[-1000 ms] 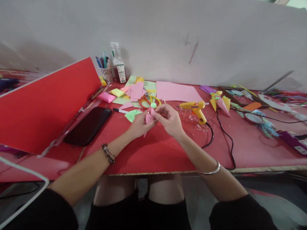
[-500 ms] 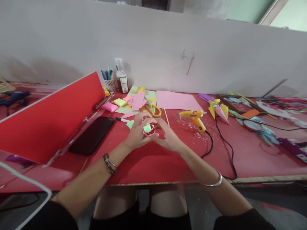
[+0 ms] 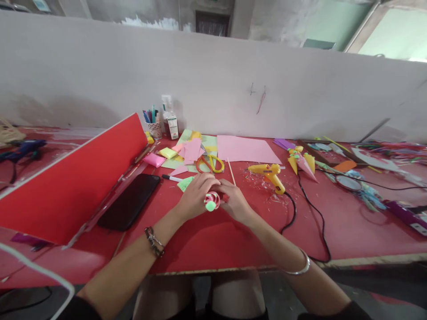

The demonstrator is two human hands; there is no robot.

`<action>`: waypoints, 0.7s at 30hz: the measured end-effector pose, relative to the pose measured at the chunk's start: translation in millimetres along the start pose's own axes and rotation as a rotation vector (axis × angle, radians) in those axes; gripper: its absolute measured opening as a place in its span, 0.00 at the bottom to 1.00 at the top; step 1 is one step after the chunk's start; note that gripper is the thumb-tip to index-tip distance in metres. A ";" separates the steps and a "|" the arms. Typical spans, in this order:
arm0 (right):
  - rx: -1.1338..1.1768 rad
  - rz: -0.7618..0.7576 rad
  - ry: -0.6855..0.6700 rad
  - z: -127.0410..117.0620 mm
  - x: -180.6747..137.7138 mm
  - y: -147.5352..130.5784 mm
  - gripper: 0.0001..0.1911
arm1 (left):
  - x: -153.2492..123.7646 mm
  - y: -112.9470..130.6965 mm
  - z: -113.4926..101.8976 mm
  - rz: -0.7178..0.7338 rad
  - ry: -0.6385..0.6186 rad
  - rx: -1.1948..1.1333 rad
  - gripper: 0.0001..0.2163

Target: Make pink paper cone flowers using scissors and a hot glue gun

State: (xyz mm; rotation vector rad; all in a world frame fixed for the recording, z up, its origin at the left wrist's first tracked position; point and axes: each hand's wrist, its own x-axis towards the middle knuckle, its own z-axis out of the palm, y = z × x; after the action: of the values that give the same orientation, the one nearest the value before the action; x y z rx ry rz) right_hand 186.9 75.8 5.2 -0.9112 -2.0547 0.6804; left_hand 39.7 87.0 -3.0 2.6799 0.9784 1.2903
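Observation:
Between my hands is a small paper craft piece (image 3: 212,201), round, with pink-and-white curled strips and a light green end that faces me. My left hand (image 3: 195,195) wraps its fingers around the far left side of it. From the right, my right hand (image 3: 236,202) closes on the same piece, fingertips meeting those of my left hand. Part of the piece is hidden behind the fingers. Just beyond my left hand lie a green paper scrap (image 3: 185,183) and a black-capped marker (image 3: 171,178).
Scissors (image 3: 216,164) and paper scraps (image 3: 191,150) lie ahead, beside a pink sheet (image 3: 248,149). A yellow glue gun (image 3: 271,173) with a black cord rests to the right, near paper cones (image 3: 303,164). At left are a phone (image 3: 130,202) and a leaning red board (image 3: 73,178).
The craft piece has turned, so its green end now points toward me rather than its open curled side. My right hand has closed in nearer to it. The camera view has tilted up slightly.

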 end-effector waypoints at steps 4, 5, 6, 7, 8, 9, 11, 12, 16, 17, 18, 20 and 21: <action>0.010 0.022 -0.006 3.2 -0.2 0.8 0.07 | 0.1 1.2 -1.2 -0.005 -0.009 -0.076 0.08; 0.026 0.020 -0.010 4.1 -0.2 1.4 0.06 | 0.0 1.2 -1.4 -0.007 -0.003 -0.094 0.08; 0.049 0.015 -0.015 4.9 -0.1 1.9 0.05 | -0.2 1.1 -1.6 -0.011 0.003 -0.108 0.08; 0.075 0.010 -0.018 5.5 -0.1 2.0 0.04 | -0.3 0.9 -1.8 -0.018 0.005 -0.119 0.07; 0.099 0.005 -0.020 5.8 0.0 1.7 0.04 | -0.4 0.7 -1.9 -0.025 0.002 -0.127 0.07; 0.118 0.003 -0.022 5.8 0.1 1.2 0.03 | -0.6 0.4 -2.1 -0.036 0.001 -0.134 0.08; 0.143 0.004 -0.029 5.3 0.3 -0.6 0.03 | -0.9 -0.2 -2.4 -0.060 -0.007 -0.156 0.09; 0.152 0.010 -0.034 4.9 0.4 -1.4 0.03 | -1.3 -0.5 -2.5 -0.073 -0.014 -0.173 0.10; 0.221 0.095 -0.052 4.3 0.0 -3.6 0.04 | -3.2 -1.4 -2.5 -0.156 -0.047 -0.229 0.12; 0.256 0.134 -0.063 4.5 -0.2 -4.0 0.04 | -3.5 -1.4 -2.3 -0.184 -0.049 -0.246 0.12; 0.298 0.180 -0.081 4.8 -0.4 -4.6 0.03 | -3.6 -1.3 -2.1 -0.212 -0.047 -0.272 0.12; 0.383 0.285 -0.120 5.3 -0.4 -5.9 0.03 | -2.9 -0.8 -1.7 -0.270 -0.043 -0.352 0.11; 0.418 0.337 -0.137 5.6 -0.2 -6.5 0.04 | -2.1 -0.6 -1.5 -0.300 -0.046 -0.401 0.11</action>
State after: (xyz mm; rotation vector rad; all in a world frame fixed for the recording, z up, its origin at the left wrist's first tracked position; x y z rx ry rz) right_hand 180.0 70.9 6.6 -0.9881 -1.7846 1.3282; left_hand 37.4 86.0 -3.7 2.1615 0.9506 1.2049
